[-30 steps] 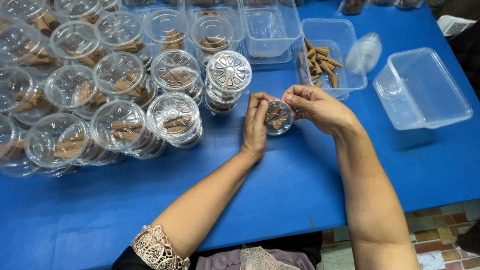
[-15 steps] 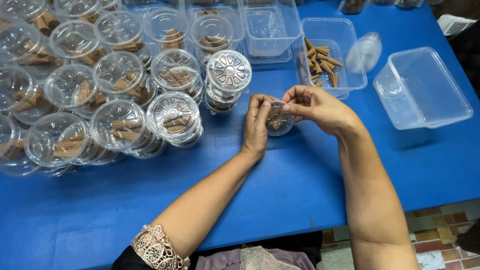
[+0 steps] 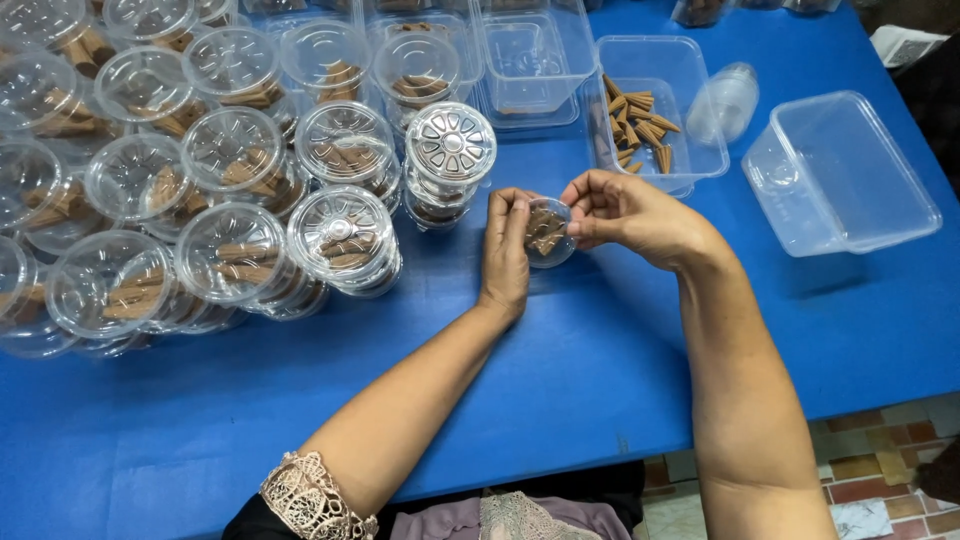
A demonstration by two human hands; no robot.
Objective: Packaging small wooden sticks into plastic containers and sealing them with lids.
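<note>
Both hands, left hand (image 3: 506,252) & right hand (image 3: 628,212), pinching a small clear cup (image 3: 548,232) of brown cones btwn them, lidded tubs (image 3: 340,235) just left.

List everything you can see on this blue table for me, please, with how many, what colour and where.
small round tub: one, clear, brown cones inside, held between both hands at centre
lidded round tubs: many, too crowded to count, clear with brown cones, covering the table's left half
stack of tubs: one, clear with patterned lid, just left of the hands
rectangular tray: one, clear, holds loose cones, upper right of the hands
loose cones: a small heap, brown, in that tray
empty rectangular container: one, clear, far right
table: one, blue
left hand: one, on the tub's left side
right hand: one, on the tub's right side
</note>
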